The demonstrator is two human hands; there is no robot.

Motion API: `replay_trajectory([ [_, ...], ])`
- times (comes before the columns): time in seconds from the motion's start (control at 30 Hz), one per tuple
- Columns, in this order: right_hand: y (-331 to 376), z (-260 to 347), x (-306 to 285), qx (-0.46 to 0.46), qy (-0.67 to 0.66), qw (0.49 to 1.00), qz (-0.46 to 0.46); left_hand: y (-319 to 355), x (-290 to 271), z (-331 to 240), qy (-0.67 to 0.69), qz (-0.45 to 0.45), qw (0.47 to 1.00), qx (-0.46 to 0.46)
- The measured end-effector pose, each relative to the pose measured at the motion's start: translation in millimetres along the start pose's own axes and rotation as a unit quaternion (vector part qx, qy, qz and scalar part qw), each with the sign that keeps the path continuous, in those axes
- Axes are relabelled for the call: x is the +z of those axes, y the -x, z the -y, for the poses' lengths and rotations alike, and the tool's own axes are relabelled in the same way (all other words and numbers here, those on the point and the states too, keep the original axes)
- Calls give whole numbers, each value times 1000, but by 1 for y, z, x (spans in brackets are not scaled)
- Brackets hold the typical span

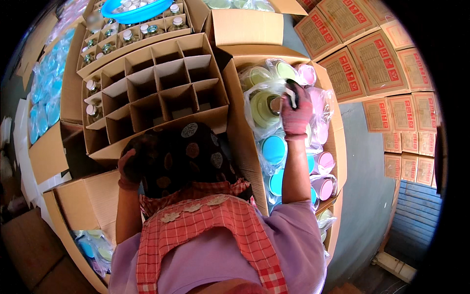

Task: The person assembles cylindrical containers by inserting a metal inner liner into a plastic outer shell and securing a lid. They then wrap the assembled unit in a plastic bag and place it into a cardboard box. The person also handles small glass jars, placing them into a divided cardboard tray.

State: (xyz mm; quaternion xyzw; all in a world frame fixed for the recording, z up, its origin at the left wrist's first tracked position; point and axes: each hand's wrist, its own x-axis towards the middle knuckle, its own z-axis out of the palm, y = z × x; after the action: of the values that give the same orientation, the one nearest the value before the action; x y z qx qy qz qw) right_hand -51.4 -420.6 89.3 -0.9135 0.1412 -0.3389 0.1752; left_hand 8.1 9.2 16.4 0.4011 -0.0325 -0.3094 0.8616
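Observation:
My right hand [297, 109], in a pink glove with black fingertips, reaches into an open cardboard box [247, 161] on the right. Its fingers are curled at the neck of a pale green bottle [263, 109] in clear plastic wrap. Around it lie more plastic-wrapped containers, among them a blue one [273, 149] and a pink one [323, 163]. By my lap is my left hand [136, 164], in a similar glove, beside the dark patterned cloth [188, 159]. Its black-gloved fingers blend into that cloth, so their pose is unclear.
Ahead of me stands a divided carton [156, 85], with capped bottles [93, 110] in its left cells. Behind it, a blue basin [134, 14] of white caps rests on another bottle carton. Blue wrapped items [46, 93] fill a box at left. Stacked cartons [379, 63] line the right.

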Motion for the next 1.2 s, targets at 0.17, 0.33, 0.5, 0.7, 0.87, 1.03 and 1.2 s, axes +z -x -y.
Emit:
replay_trajectory([
  [0.17, 9, -3, 47, 108, 203, 942, 243, -3, 5, -1, 9, -40, 999, 13],
  [0.33, 62, -63, 104, 255, 156, 906, 301, 4, -18, -5, 0, -61, 998, 28],
  [0.5, 52, -81, 99, 262, 89, 919, 280, -1, -5, -11, 16, -85, 996, 21],
  [0.7, -33, -39, 71, 115, 94, 981, 128, -2, -20, -8, -66, -56, 995, 49],
  [0.87, -53, -63, 129, 91, 205, 934, 278, -7, -11, -7, 75, -86, 993, -3],
  [1.03, -53, -61, 157, 54, 235, 952, 188, 6, -20, -10, -19, -63, 997, 41],
  [1.2, -56, -117, 167, 343, -450, 824, 6, 4, -26, -10, 36, 26, 998, 41],
])
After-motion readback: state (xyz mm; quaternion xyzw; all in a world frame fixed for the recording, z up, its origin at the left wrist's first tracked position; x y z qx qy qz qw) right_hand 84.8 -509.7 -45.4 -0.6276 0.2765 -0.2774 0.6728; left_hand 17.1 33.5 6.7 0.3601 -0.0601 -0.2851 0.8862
